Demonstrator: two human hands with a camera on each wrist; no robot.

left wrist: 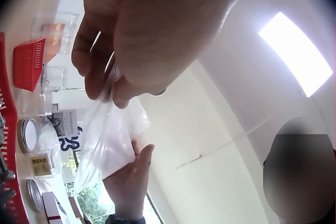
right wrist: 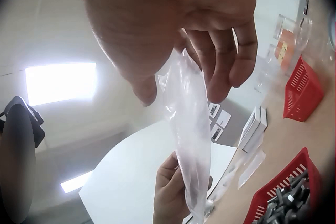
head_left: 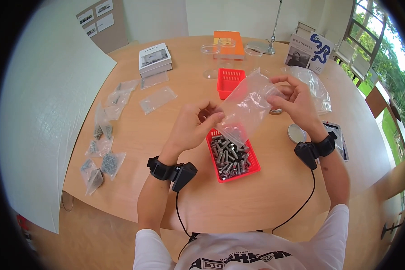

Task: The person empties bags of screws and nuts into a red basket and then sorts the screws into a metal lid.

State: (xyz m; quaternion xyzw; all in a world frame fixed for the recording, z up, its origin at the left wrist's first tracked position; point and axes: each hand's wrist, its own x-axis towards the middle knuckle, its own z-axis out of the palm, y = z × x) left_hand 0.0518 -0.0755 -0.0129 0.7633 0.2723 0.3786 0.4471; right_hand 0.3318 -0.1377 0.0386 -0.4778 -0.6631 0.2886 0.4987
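A clear plastic bag [head_left: 247,105] is stretched at a slant between my two hands, its lower end overlapping a red basket [head_left: 254,157] in the head view. Bolts [head_left: 228,158] fill that basket. My left hand [head_left: 191,128] pinches the bag's lower left edge between thumb and fingers. At the bag's upper right end, my right hand [head_left: 297,101] holds it with curled fingers. The right wrist view shows the bag [right wrist: 191,129] hanging creased and thin, with no bolts visible in it.
A second red basket [head_left: 229,85] stands behind the bag, near clear cups [head_left: 210,58]. Small bags of hardware [head_left: 112,164] lie along the left, with flat bags [head_left: 157,100] beyond. A round lid [head_left: 297,133] lies near my right wrist. Books [head_left: 155,60] stand at the back.
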